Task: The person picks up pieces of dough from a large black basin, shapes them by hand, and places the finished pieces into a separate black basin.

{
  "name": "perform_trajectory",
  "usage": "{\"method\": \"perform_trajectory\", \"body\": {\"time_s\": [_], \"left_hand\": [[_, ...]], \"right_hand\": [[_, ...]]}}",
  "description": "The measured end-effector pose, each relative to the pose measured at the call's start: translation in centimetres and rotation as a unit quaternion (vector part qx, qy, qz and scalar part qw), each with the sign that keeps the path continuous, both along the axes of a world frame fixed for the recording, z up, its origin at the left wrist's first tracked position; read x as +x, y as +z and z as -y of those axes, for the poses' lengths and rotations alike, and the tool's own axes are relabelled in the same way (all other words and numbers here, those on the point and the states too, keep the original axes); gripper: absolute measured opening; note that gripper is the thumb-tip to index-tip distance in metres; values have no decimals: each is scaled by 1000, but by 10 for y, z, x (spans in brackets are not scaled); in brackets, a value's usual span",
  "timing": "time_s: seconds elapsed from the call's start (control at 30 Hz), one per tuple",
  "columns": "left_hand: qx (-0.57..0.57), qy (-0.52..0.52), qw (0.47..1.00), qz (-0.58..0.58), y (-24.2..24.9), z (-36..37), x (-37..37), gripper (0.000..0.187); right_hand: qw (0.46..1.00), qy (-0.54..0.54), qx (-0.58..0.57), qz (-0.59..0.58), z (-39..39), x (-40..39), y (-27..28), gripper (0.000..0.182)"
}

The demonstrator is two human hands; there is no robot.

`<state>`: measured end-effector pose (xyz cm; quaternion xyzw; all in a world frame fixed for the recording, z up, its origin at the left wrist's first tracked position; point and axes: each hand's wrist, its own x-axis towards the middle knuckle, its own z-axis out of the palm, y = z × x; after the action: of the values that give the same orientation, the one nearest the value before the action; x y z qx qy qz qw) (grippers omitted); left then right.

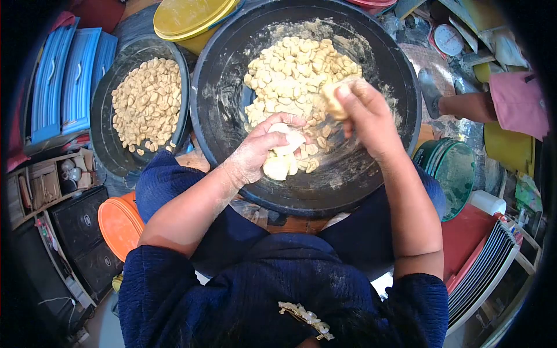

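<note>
Pale dough-like pieces [290,75] lie heaped in a large round black basin [209,145] dusted with powder. My left hand [264,145], floury, has its fingers wrapped round a white lump [290,139] over the near part of the basin, with pale yellow pieces [278,167] just below it. My right hand [368,116] is closed on a tan lump [333,100] above the right edge of the heap; it is slightly blurred. A few looser, browner pieces [313,152] lie between the two hands.
A smaller dark basin [101,139] of tan pieces [148,104] stands at the left. Around are a yellow-lidded bucket [188,17], an orange lid [119,226], a green tub [455,174], and a scale [448,39]. Another person's leg [467,105] shows at the right.
</note>
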<state>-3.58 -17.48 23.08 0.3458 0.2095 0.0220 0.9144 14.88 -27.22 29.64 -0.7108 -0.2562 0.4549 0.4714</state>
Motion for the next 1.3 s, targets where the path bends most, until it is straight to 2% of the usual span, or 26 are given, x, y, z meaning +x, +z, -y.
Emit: {"method": "perform_trajectory", "body": {"time_s": [0.07,0.17,0.2,0.27,0.3,0.4,0.43,0.47,0.5,0.53,0.57,0.67,0.7,0.73,0.77,0.8,0.87,0.9,0.93,0.97,1.0,1.07,1.1,1.13,1.2,1.3], "left_hand": [[-24,4,1000,7,-4,-1,0,54],[-92,24,995,16,4,1,1,56],[-91,39,995,26,6,3,1,55],[-91,54,994,37,4,7,1,55],[-82,52,994,41,0,9,1,59],[-77,32,994,70,-1,11,0,69],[-67,34,996,56,7,12,1,66],[-57,36,997,41,12,13,2,63],[-56,37,997,41,11,12,1,63],[-10,5,999,32,11,9,0,59],[37,-26,999,23,11,7,0,54],[38,-56,997,-30,3,-3,-4,46],[37,-55,997,-30,3,-3,-4,46],[39,-32,998,-31,3,-2,-4,45],[41,-11,999,-32,3,-1,-3,43],[41,-10,999,-33,6,0,-2,43],[96,19,995,-36,14,3,0,44],[96,19,995,-35,14,7,2,44],[83,70,993,-40,12,12,6,44],[70,121,989,-44,11,15,8,43],[70,121,989,-44,12,13,7,43],[25,50,998,-34,14,9,4,42],[25,50,998,-35,13,7,3,42],[32,40,997,-48,13,5,3,41],[39,30,997,-63,11,5,2,41],[40,56,996,-57,10,7,5,40]], "right_hand": [[998,19,49,-33,3,9,-9,29],[946,182,151,221,4,4,-9,31],[946,183,151,220,5,-3,-8,31],[926,277,104,237,7,-18,-9,42],[927,249,141,240,9,-27,-16,47],[914,289,112,263,9,-25,-37,46],[894,314,136,290,9,-21,-34,37],[894,314,136,290,8,-21,-34,37],[950,256,103,149,8,-21,-34,29],[979,191,66,5,7,-21,-34,22],[983,119,73,-120,6,-22,-30,11],[986,80,25,-142,5,-20,-21,11],[991,112,-7,-68,2,-17,-15,13],[991,114,-7,-69,2,-13,-18,13],[984,147,57,77,4,-8,-23,16],[952,175,120,222,4,-7,-23,20],[945,173,151,234,2,-13,-18,28],[947,219,143,187,3,-18,-16,31],[945,264,134,138,3,-22,-15,34],[914,244,191,261,6,-29,-33,32],[914,243,191,261,6,-27,-30,32],[966,206,45,149,4,-24,-21,24],[960,149,65,226,1,-22,-22,16],[989,68,38,122,0,-15,-27,18],[988,73,102,94,-1,-6,-26,24],[937,260,129,196,1,-23,-13,41]]}}
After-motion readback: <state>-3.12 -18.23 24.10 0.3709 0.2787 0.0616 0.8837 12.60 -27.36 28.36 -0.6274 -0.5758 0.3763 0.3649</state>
